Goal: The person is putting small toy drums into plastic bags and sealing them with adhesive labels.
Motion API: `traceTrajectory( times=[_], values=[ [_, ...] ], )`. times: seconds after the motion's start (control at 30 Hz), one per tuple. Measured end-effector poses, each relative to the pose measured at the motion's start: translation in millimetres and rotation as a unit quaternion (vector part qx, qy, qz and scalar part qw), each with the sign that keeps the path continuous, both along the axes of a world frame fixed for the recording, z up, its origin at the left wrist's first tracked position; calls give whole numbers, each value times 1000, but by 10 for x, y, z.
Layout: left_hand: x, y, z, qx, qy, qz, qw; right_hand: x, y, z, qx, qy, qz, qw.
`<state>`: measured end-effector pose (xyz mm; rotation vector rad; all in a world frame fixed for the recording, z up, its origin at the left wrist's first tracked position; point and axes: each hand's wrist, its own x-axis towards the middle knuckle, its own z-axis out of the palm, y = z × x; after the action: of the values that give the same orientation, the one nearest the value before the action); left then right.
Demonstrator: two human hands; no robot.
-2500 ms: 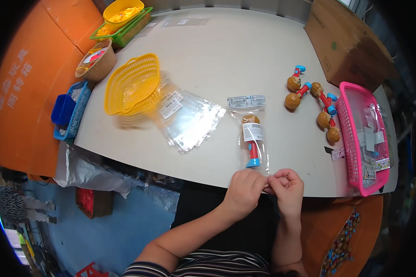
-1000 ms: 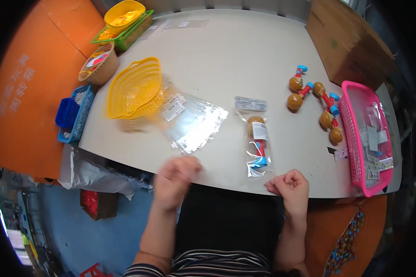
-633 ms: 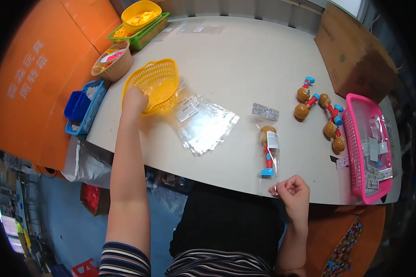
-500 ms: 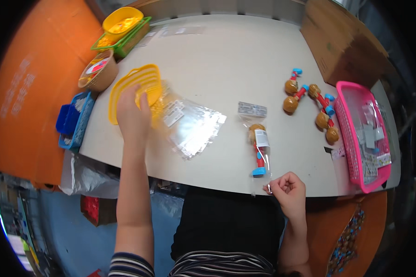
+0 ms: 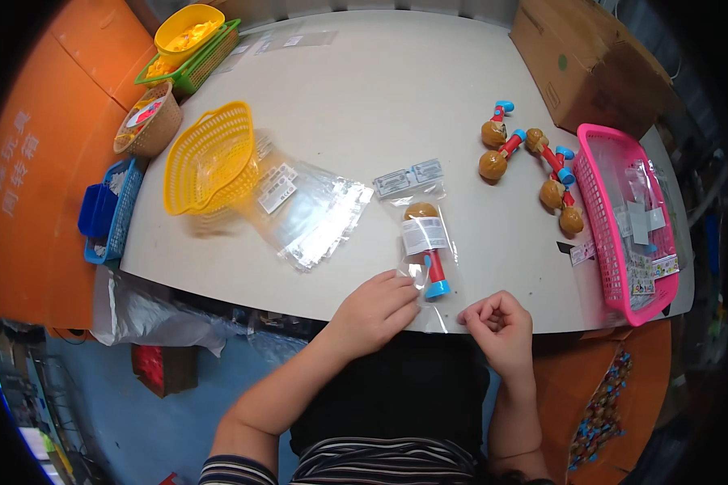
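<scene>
Back from the yellow basket [image 5: 210,158] at upper left, the left hand [image 5: 372,311] now rests open-fingered on the bagged toy [image 5: 427,242], the right hand [image 5: 500,327] curled shut on nothing beside it.

Bare table [image 5: 396,89] betw. yellow basket [image 5: 210,158], toys [image 5: 534,166]

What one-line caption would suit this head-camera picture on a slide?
Two bare hands, left hand and right hand, meet at the near end of a clear bagged toy on a white table.
</scene>
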<state>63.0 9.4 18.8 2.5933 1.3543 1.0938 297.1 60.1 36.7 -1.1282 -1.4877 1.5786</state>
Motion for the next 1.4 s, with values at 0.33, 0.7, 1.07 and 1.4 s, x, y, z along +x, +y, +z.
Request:
traceTrajectory(
  times=[0.33,0.7,1.07,1.4],
  values=[
    [31,-162,-81,-8,-71,64,995,118,123,-5,286,-131,83,946],
    [-6,-267,-114,-36,-106,73,991,-78,432,41,680,-186,209,678],
    [-141,-361,-160,-39,-116,58,991,-22,524,-18,616,-131,265,730],
    [22,-478,41,-152,-186,105,965,18,329,16,533,-186,252,786]
  ],
)
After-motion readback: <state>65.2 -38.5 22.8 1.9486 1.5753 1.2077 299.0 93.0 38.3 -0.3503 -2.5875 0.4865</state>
